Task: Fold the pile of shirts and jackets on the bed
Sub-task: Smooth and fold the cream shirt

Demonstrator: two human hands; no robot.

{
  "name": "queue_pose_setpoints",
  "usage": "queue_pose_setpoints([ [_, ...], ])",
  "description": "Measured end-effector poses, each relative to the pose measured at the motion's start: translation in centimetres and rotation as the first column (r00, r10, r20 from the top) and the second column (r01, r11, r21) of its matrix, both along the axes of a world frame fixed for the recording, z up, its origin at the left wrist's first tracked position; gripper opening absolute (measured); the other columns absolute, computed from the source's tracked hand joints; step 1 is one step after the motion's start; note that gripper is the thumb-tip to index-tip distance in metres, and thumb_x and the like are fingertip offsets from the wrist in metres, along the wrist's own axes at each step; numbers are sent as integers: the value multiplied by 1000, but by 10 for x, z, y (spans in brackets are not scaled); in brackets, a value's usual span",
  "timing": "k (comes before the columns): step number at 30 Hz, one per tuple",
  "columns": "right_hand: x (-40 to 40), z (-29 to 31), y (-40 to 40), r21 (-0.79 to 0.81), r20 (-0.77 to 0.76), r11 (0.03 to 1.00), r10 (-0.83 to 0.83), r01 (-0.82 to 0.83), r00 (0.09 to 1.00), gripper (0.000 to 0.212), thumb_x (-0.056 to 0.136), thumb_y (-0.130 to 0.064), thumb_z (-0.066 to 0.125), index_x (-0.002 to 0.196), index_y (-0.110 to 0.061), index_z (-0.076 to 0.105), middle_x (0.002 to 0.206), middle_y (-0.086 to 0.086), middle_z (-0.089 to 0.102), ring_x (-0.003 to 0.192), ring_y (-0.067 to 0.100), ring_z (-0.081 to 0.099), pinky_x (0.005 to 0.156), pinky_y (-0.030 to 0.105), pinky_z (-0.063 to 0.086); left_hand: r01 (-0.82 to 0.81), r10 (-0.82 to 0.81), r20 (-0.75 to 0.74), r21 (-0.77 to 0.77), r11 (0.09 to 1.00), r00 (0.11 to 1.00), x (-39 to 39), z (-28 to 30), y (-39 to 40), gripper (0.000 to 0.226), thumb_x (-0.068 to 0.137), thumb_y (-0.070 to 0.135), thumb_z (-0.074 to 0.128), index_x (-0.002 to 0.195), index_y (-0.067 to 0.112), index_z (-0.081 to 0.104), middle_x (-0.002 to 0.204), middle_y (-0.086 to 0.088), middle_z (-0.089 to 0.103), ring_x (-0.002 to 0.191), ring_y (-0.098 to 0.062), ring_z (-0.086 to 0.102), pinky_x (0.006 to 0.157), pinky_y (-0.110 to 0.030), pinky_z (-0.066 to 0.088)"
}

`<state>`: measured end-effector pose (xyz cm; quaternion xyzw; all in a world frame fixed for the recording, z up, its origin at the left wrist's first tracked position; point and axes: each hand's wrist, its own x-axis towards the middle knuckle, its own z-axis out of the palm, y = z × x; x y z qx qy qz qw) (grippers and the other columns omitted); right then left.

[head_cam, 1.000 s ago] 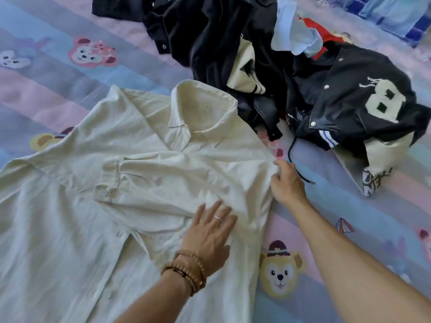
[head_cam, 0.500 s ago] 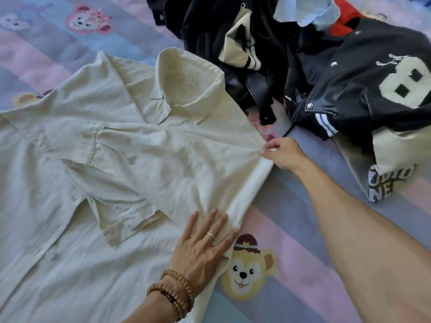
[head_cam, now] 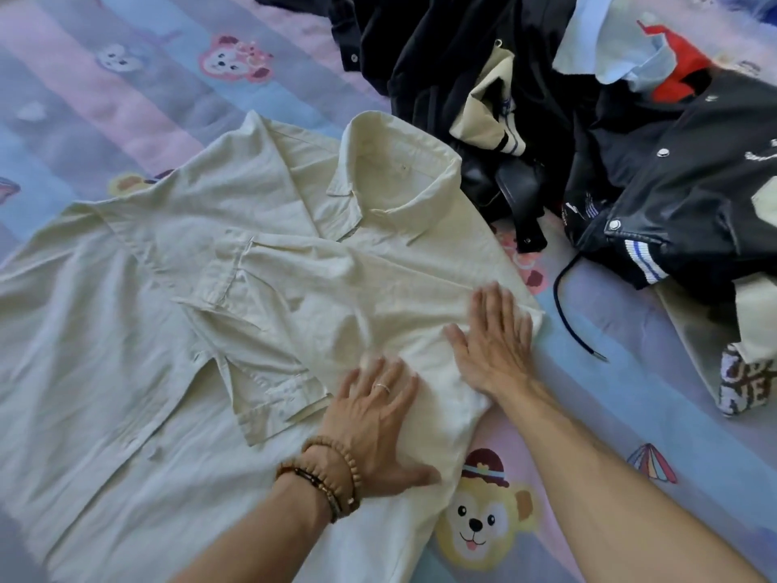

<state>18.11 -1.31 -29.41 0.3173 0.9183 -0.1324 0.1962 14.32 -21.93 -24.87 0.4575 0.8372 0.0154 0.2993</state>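
Pastel striped bedding printed with cartoon bears (head_cam: 622, 372) carries a cream shirt (head_cam: 138, 330), spread front-up with its right side and sleeve folded inward across the chest. Both the left hand (head_cam: 374, 427) and right hand (head_cam: 494, 338) lie flat with straight fingers, pressing that fold, gripping nothing. Smoothing outward from the crease should set this thin, wrinkly cotton; the dark jackets (head_cam: 630, 140) heaped just beyond the collar look heavier and glossier.

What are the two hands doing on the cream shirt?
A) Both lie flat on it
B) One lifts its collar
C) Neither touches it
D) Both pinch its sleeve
A: the left hand and right hand both lie with straight fingers flat on the cream shirt near its folded right edge.
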Motion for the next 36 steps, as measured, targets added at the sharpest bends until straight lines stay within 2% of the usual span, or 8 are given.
queue_pose_setpoints([
  [5,-51,17,-62,45,-373,964,260,-263,891,60,99,-40,14,157,-25,10,164,1,-12,150,18,-12,121,41,-6,-278,301,-297,118,953,906,-77,-4,-27,70,92,61,21,153,29,8,163,0,-3,147,-23,-18,116,-50,-12],
  [11,-100,0,-102,-40,-76,887,457,-460,886,62,101,-54,18,154,-39,-11,159,-13,-27,145,9,-28,119,43,-14,-393,379,-136,-100,914,915,-126,-43,-65,89,81,77,-1,148,24,-24,149,-2,-39,140,-25,-34,115,-49,-19],
  [15,-130,14,-121,173,-92,922,365,-346,927,53,101,-43,29,151,-27,29,159,-1,26,145,23,26,112,51,25,-426,470,-167,243,871,867,-145,-18,-112,71,89,56,18,145,18,38,152,-6,36,141,-23,34,115,-41,21],
  [19,-205,44,-159,240,-227,903,410,-357,883,17,81,-10,55,95,-7,64,92,13,63,79,37,63,68,43,46,-646,726,-196,345,680,659,-193,-14,-204,40,87,27,42,121,17,60,122,-7,63,121,-32,55,96,-48,39],
  [27,-374,42,-265,22,-131,747,661,-664,739,76,84,0,43,152,-27,20,162,-3,11,109,39,58,82,45,49,-821,784,-242,-159,548,571,-261,-37,-336,80,90,71,17,152,28,-10,161,1,-14,148,-29,-10,116,-53,-3],
  [30,-406,27,-277,-6,23,704,710,-710,704,73,82,-2,48,147,-24,24,159,1,15,128,32,46,92,43,42,-910,892,-229,54,410,389,-266,-37,-362,85,85,75,25,150,21,19,158,-2,18,137,-28,36,109,-49,25],
  [33,-419,24,-277,46,-17,698,715,-714,698,50,76,-8,54,122,-21,41,125,8,41,99,40,56,81,39,43,-960,997,21,274,66,75,-278,-30,-377,67,83,65,48,133,20,44,135,-8,44,106,-36,56,91,-43,41],
  [36,-434,35,-277,-35,88,703,710,-711,698,25,73,-23,59,95,-27,47,97,2,54,87,32,55,71,35,43,-973,973,70,87,215,221,-300,-22,-388,43,74,60,68,99,26,57,100,-3,64,91,-28,60,78,-35,49],
])
